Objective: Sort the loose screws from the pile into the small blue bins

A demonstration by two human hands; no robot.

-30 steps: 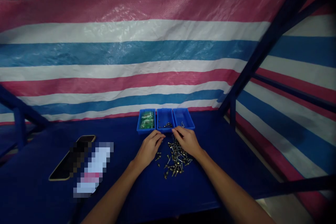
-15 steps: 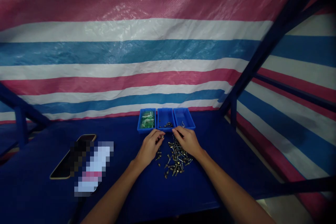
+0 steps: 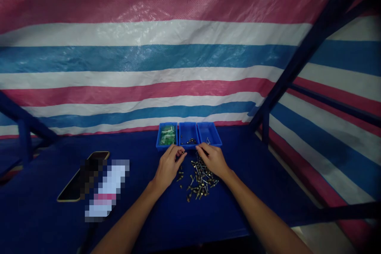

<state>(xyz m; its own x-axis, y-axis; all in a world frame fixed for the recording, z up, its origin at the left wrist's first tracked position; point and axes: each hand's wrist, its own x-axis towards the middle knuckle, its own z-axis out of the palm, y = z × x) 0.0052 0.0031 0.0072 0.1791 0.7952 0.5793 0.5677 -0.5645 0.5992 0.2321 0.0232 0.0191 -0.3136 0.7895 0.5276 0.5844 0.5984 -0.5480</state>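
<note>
Head view, starting at the fingertips: the left hand (image 3: pixel 167 165) has its fingers curled in, with the thumb reaching towards the index finger. A tiny dark speck shows there — too small to tell whether it is a gripped piece. The right hand (image 3: pixel 214 161) has thumb and forefinger drawn near each other at the tips; whether anything is pinched in them, I cannot tell.

Just nearer the wearer than the right fingertips, partly under that hand, lies the pile of screw-like metal pieces (image 3: pixel 203 180), silver shanks and brassy ends jumbled together. A few stray metal pieces (image 3: pixel 180 177) lie below the left fingers, apart from the heap.

Just beyond the fingers stand three blue bins in a row. Past the left fingertips, the left bin (image 3: pixel 158 136) holds green-and-clear items. Beyond the gap between the hands, the middle bin (image 3: pixel 187 130) has a small cluster of dark pieces; past the right fingers, the right bin (image 3: pixel 210 129) has a few silvery pins at its near end. By count, few metal pieces are inside bins — most lie loose on the blue tabletop (image 3: pixel 238 206).

Farther out, left of the left fingers, lie a dark smartphone (image 3: pixel 70 188) and a pixelated pale object (image 3: pixel 104 190).
</note>
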